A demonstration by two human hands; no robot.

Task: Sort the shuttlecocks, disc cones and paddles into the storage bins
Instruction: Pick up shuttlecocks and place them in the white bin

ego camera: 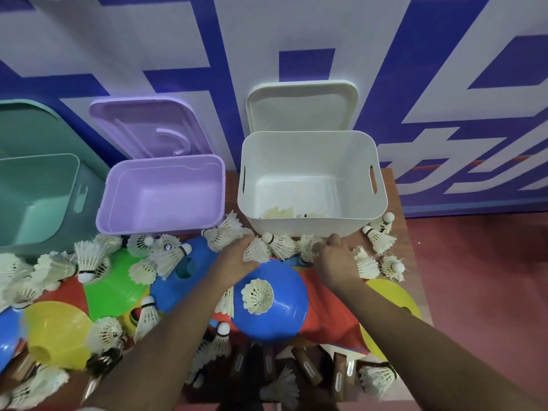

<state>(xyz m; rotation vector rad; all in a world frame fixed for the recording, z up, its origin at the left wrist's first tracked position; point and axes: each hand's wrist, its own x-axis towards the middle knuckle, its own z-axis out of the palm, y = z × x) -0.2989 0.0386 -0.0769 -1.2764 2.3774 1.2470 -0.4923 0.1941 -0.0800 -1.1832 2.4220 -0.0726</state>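
My left hand (237,256) grips a white shuttlecock (255,251) just in front of the white bin (311,226). My right hand (335,259) curls over another shuttlecock (308,246) lying at the bin's front wall; whether it holds it I cannot tell. The white bin has a few shuttlecocks (281,213) at its bottom. A blue disc cone (284,318) sits between my arms with a shuttlecock (257,296) on top. Several shuttlecocks and green (115,289), yellow (56,330) and blue (178,280) cones cover the table. Wooden paddle handles (308,369) lie at the near edge.
A purple bin (160,226) and a teal bin (38,203) stand open left of the white one, lids leaning on the blue-and-white wall. A red cloth-like sheet (329,315) lies under the cones. The table's right edge (415,262) drops to red floor.
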